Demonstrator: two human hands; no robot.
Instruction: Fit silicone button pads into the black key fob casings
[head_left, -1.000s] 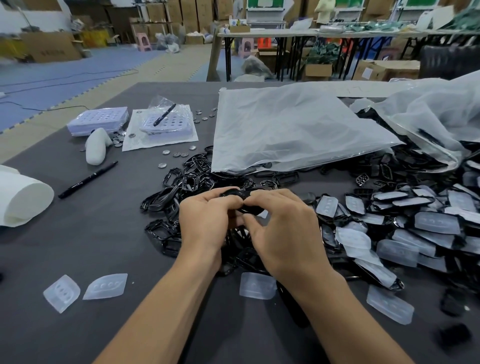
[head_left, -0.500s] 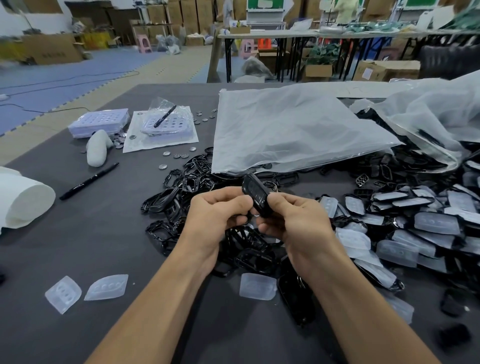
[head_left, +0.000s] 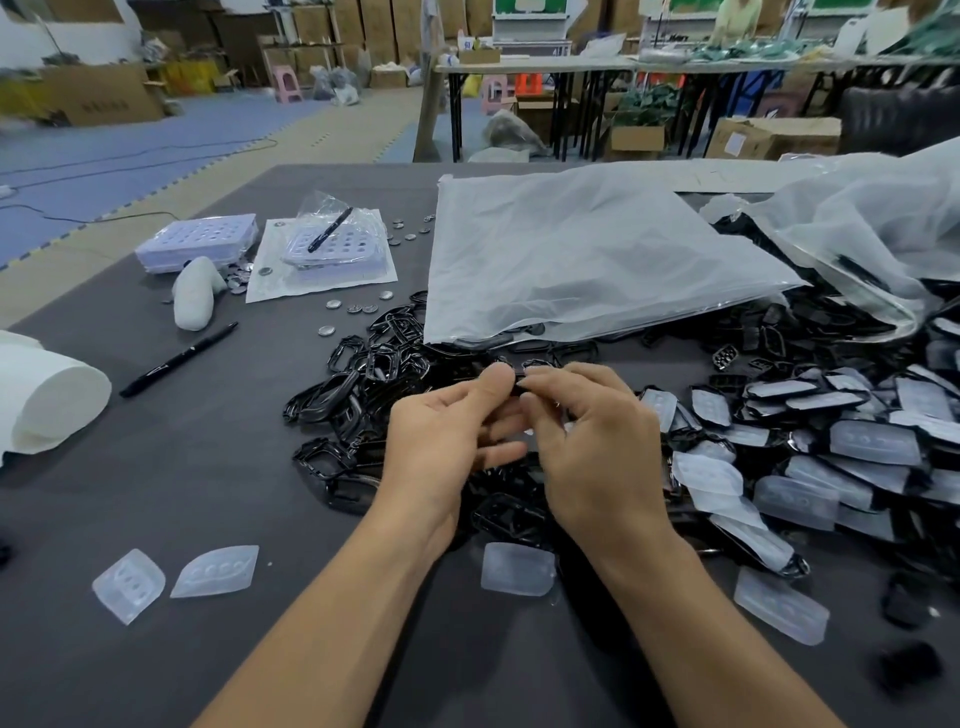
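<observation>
A black casing (head_left: 519, 387) is pinched between the fingertips of the left hand (head_left: 441, 447) and the right hand (head_left: 597, 447), which are held close together above the pile of empty casings (head_left: 374, 374) on the grey table (head_left: 156, 493). It is mostly hidden by the fingers. One silicone pad (head_left: 517, 569) lies near, between the wrists. Two more pads (head_left: 215, 571) are seen at the near left.

Left hand (head_left: 447, 436) and right hand (head_left: 597, 447) close together, fingertips (head_left: 496, 376) pinching, fingers curled, forearms converging from below.
</observation>
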